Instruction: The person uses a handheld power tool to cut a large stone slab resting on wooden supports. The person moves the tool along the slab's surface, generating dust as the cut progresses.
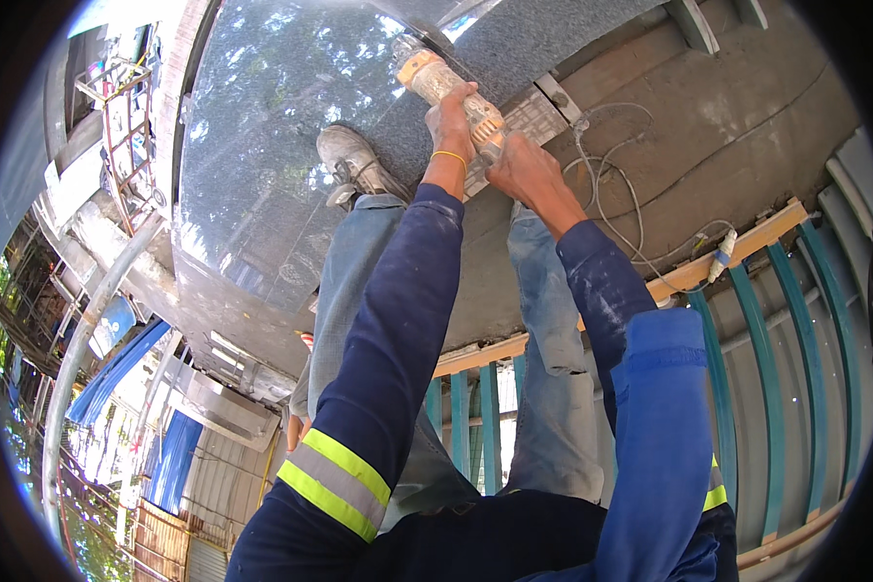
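Observation:
A dust-covered angle grinder point(438, 81) with orange parts slants across the upper middle, its head end toward the far left. My left hand point(449, 126) is closed around the middle of its body, a yellow band on the wrist. My right hand point(532, 175) is closed around its rear end. The grinder's head is over a grey stone slab point(252, 165), part of it glossy with reflections and part dull and speckled. Whether its disc touches the slab cannot be made out. My left shoe point(349, 160) rests on the slab.
A pale cable point(640, 228) loops over the brown floor to a plug connection point(723, 254) by a wooden rail point(669, 279). Teal bars point(761, 378) stand along the right. Another person's hand point(295, 431) shows beside my left leg. Scaffold pipes point(107, 281) stand at left.

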### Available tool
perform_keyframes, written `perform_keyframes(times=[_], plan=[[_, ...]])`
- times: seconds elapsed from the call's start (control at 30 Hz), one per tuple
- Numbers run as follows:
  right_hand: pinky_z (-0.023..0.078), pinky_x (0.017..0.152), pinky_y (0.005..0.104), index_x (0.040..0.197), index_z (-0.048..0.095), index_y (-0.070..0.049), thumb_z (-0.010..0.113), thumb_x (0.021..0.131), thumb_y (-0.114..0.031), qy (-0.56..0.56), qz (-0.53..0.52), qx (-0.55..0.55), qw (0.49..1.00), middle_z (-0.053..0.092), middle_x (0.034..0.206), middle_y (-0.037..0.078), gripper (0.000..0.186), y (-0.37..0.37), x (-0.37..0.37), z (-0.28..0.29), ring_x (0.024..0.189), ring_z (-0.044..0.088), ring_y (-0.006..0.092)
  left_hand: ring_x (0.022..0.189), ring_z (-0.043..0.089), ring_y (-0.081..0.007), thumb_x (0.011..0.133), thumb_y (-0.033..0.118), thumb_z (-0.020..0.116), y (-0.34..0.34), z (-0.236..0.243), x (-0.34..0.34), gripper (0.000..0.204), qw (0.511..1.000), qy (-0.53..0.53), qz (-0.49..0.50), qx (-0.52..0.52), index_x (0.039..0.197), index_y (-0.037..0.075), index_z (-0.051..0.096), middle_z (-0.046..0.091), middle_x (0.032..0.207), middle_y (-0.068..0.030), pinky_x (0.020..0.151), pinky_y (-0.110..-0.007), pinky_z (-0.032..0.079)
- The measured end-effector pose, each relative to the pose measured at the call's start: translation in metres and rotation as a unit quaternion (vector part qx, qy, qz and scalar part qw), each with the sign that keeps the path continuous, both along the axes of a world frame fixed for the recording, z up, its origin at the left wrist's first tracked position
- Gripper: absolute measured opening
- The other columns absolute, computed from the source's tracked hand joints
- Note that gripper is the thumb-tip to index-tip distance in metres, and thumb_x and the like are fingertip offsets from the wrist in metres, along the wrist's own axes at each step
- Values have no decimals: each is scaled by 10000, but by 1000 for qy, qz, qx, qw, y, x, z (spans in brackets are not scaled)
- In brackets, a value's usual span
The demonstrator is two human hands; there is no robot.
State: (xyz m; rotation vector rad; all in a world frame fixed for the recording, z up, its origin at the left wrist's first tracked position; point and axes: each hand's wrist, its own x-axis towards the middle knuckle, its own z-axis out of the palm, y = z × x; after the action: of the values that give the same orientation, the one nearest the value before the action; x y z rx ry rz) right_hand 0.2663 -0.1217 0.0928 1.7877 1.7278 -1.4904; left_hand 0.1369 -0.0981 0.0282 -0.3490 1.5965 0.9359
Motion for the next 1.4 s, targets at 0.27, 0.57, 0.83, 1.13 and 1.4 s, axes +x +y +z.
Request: perform_keyframes(times=[0.27,0.57,0.83,1.13,1.4], plan=[[543,827,514,915,676,87,653,757,-118,0,-2,1,1000,693,987,320,260,0,1,1,921,691,471,661,675,-284,807,133,712,0,3,4,310,1000,1,6,10,1039,-11,566,625,848,-140,560,-453,610],[543,836,516,912,671,93,656,758,-124,-3,3,11,1000,690,963,333,267,0,-1,-3,939,687,479,652,676,-279,797,139,722,-3,-7,2,298,999,22,4,27,1011,-6,574,623,821,-135,551,-450,605],[529,884,520,1044,640,113,702,749,-224,7,15,-20,1000,675,1042,355,452,2,1,-10,1000,667,488,623,673,-277,786,133,729,-1,-12,1,284,999,30,11,18,988,-17,597,634,806,-132,529,-434,593],[530,889,518,1015,649,117,688,761,-202,-1,1,-13,1000,680,1036,356,410,5,-5,-6,1009,670,490,637,683,-299,781,119,741,1,-10,-3,326,999,19,21,22,1024,-21,574,636,817,-148,523,-453,596],[549,827,512,974,662,95,675,761,-118,-5,7,-6,1000,694,980,329,302,7,-7,-4,936,693,470,671,691,-297,789,136,734,5,1,0,341,1000,5,15,4,1053,-24,588,644,837,-148,564,-451,607]])
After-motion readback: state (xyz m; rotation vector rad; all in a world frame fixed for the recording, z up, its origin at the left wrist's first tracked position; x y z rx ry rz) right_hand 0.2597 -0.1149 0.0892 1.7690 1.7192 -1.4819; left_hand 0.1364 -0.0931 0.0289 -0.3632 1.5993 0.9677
